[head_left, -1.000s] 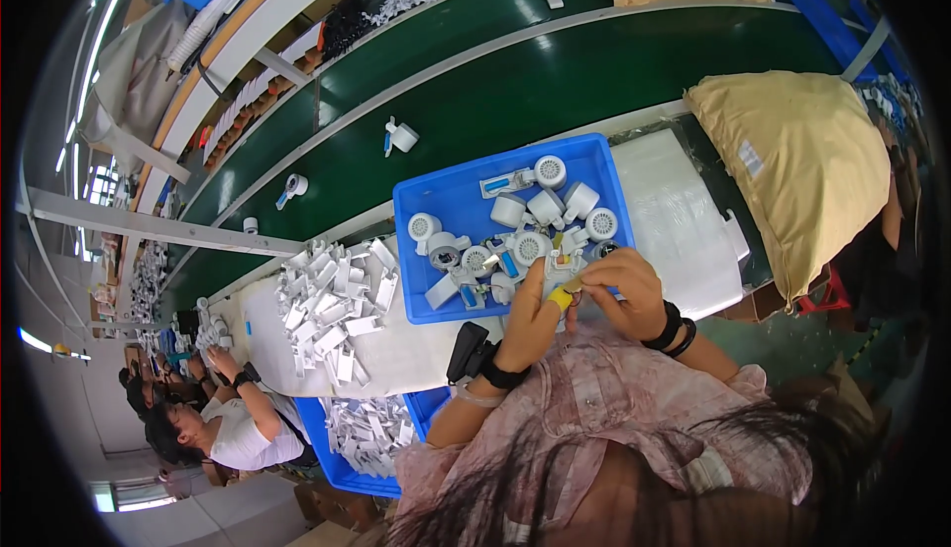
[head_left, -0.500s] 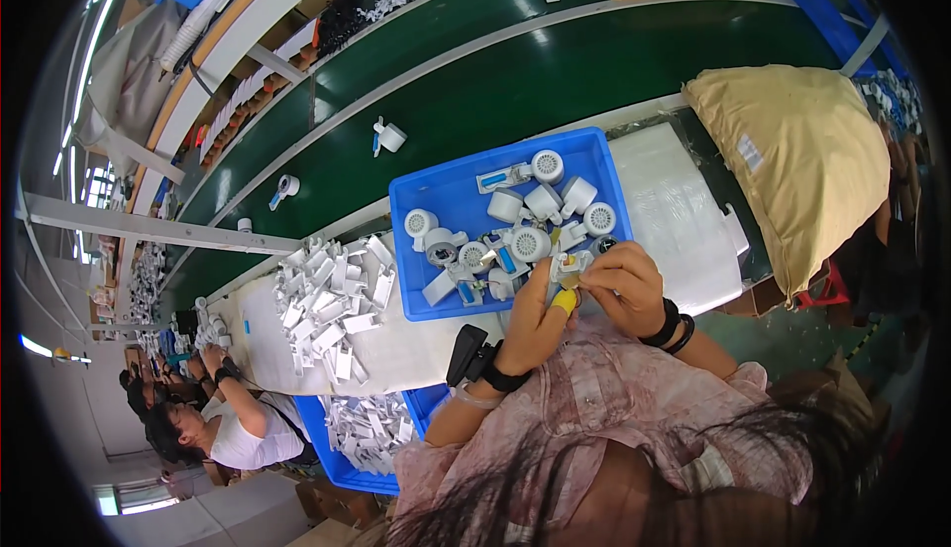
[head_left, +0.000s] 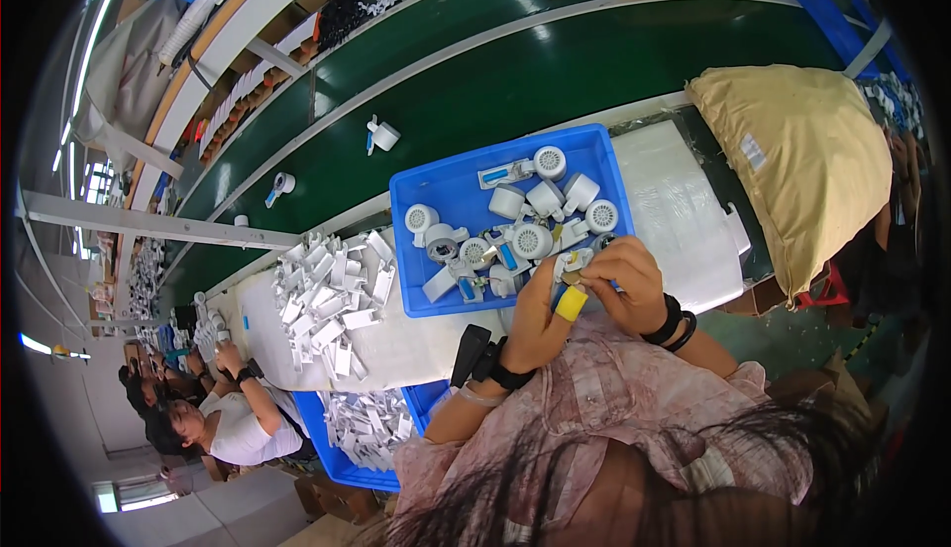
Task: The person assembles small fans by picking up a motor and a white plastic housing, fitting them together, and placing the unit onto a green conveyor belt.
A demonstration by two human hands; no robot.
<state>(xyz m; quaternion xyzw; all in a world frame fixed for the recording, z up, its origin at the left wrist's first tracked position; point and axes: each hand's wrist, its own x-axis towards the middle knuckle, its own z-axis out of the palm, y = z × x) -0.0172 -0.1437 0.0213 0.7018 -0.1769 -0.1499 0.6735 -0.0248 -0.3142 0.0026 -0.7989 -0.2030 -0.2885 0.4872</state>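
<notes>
My left hand (head_left: pixel 535 331) and my right hand (head_left: pixel 626 284) meet above the near right edge of a blue tray (head_left: pixel 398 250). Between their fingertips is a small white plastic part (head_left: pixel 567 264), mostly covered by the fingers. A yellow wrap (head_left: pixel 571 302) shows on a digit of my left hand. My right hand's fingers are bent in a pinch at the part. Inside the tray lie several round white fan-like units (head_left: pixel 532 241) with slotted faces, some joined to white handles with blue pieces (head_left: pixel 506 258).
Left of the tray is a heap of white plastic casings (head_left: pixel 332 299); a second blue bin (head_left: pixel 342 468) below holds more. Green conveyor belts (head_left: pixel 475 101) carry a few units. A tan sack (head_left: pixel 792 161) stands right. Another person (head_left: pixel 243 433) works at the far left.
The left hand's yellow wrap has turned and shows broader. Both hands have shifted slightly at the part. Units on the nearer belt have moved a little left, and the other person's hands have moved.
</notes>
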